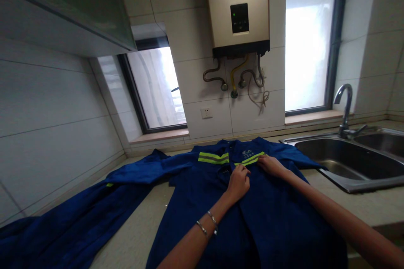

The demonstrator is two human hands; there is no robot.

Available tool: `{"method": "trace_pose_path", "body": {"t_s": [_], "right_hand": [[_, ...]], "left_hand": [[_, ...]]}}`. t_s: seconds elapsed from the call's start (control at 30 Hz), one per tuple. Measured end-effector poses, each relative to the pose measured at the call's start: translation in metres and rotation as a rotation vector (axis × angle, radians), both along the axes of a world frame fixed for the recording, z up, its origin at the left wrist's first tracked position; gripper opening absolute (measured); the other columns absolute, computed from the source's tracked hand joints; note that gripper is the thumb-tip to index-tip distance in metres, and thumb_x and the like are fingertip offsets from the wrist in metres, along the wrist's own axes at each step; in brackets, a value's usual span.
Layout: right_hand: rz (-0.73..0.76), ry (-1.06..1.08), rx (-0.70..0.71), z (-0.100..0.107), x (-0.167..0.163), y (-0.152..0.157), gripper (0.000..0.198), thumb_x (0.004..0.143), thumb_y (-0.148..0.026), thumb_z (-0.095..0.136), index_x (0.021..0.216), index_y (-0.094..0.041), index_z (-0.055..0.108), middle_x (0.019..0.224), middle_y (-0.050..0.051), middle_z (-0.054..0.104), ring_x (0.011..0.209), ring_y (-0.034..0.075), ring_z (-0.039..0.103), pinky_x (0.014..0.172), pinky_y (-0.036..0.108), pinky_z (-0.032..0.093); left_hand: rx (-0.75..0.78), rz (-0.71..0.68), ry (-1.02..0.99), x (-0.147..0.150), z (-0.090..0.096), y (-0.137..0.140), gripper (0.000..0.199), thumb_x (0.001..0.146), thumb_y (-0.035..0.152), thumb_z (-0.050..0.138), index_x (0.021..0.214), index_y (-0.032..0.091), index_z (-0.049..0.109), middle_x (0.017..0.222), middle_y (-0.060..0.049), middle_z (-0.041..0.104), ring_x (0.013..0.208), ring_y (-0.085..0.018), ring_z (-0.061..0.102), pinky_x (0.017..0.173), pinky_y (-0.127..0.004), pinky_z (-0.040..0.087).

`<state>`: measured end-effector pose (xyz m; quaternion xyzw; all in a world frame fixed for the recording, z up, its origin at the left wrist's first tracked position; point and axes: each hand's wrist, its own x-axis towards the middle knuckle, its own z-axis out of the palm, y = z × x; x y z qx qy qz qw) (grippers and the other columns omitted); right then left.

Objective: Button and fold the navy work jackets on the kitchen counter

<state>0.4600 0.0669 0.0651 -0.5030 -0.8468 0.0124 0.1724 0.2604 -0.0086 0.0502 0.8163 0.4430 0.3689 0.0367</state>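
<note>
A dark blue work jacket (pixel 202 201) lies spread on the counter, collar toward the wall. Yellow-green reflective bands with a grey stripe cross its chest, and a small pale logo (pixel 248 154) sits above the right-hand band. My left hand (pixel 239 181), below two bracelets on the wrist, has its fingers curled on the jacket's front opening by the inner end of that band. At the band's outer end, my right hand (pixel 270 165) pinches the cloth. The fingertips of both hands are partly hidden.
More dark blue cloth (pixel 63 222) lies along the counter (pixel 132 227) at the left. A steel sink (pixel 347 157) with a faucet (pixel 344 109) is at the right, one sleeve reaching its edge. A water heater (pixel 238 4) and a wall cabinet (pixel 66 8) hang above.
</note>
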Motion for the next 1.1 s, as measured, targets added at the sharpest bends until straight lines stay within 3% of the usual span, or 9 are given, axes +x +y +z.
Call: {"method": "trace_pose_path", "body": {"t_s": [0.13,0.27,0.33,0.43,0.7,0.97,1.1], "right_hand": [[-0.011,-0.007,0.133,0.008,0.001,-0.005,0.028,0.090,-0.025,0.038,0.094,-0.017,0.065,0.096,0.008,0.061,0.086,0.017,0.058,0.074,0.023,0.040],[-0.003,0.057,0.269,0.012,0.002,-0.017,0.029,0.092,-0.028,0.037,0.096,-0.018,0.063,0.095,0.007,0.061,0.087,0.017,0.056,0.074,0.023,0.039],[0.038,0.091,0.328,0.014,0.000,-0.026,0.028,0.092,-0.028,0.037,0.094,-0.018,0.063,0.095,0.007,0.060,0.089,0.017,0.055,0.077,0.024,0.039],[0.100,0.131,0.363,0.017,-0.003,-0.038,0.027,0.092,-0.027,0.039,0.087,-0.018,0.063,0.090,0.007,0.060,0.088,0.016,0.054,0.079,0.024,0.039],[0.140,0.288,0.320,0.029,-0.001,-0.052,0.028,0.091,-0.030,0.038,0.075,-0.018,0.059,0.080,0.005,0.056,0.077,0.014,0.052,0.071,0.023,0.039],[0.096,0.589,0.210,0.021,-0.008,-0.042,0.038,0.089,-0.039,0.037,0.063,-0.016,0.053,0.063,0.000,0.052,0.059,0.011,0.047,0.058,0.022,0.034],[0.014,0.681,0.070,0.019,-0.004,-0.029,0.045,0.086,-0.046,0.037,0.058,-0.015,0.054,0.053,-0.002,0.049,0.052,0.011,0.044,0.051,0.022,0.031]], "left_hand": [[-0.148,0.056,-0.057,0.015,-0.005,0.007,0.023,0.081,0.019,0.045,0.090,0.013,0.066,0.089,-0.010,0.062,0.088,-0.020,0.057,0.081,-0.031,0.044],[-0.448,0.092,-0.239,0.034,-0.005,0.023,0.034,0.080,0.039,0.052,0.089,0.009,0.066,0.071,-0.007,0.065,0.061,-0.017,0.060,0.060,-0.030,0.048],[-0.561,0.067,-0.353,0.045,-0.001,0.030,0.035,0.077,0.039,0.055,0.088,0.008,0.065,0.066,-0.006,0.064,0.050,-0.016,0.058,0.049,-0.027,0.047],[-0.593,0.019,-0.475,0.061,0.006,0.035,0.025,0.076,0.032,0.054,0.072,0.009,0.063,0.062,-0.006,0.063,0.047,-0.015,0.058,0.044,-0.024,0.047],[-0.671,-0.023,-0.800,0.076,0.021,0.024,0.023,0.078,0.023,0.049,0.057,0.014,0.050,0.052,-0.002,0.060,0.043,-0.014,0.058,0.046,-0.027,0.051],[-0.668,-0.028,-0.730,0.067,0.017,0.015,0.018,0.076,0.016,0.051,0.058,0.014,0.050,0.036,0.004,0.048,0.035,-0.012,0.054,0.041,-0.021,0.046],[-0.699,-0.173,-0.554,0.049,0.015,0.005,0.020,0.077,0.025,0.055,0.062,0.012,0.054,0.043,0.002,0.054,0.038,-0.010,0.055,0.040,-0.018,0.043]]}}
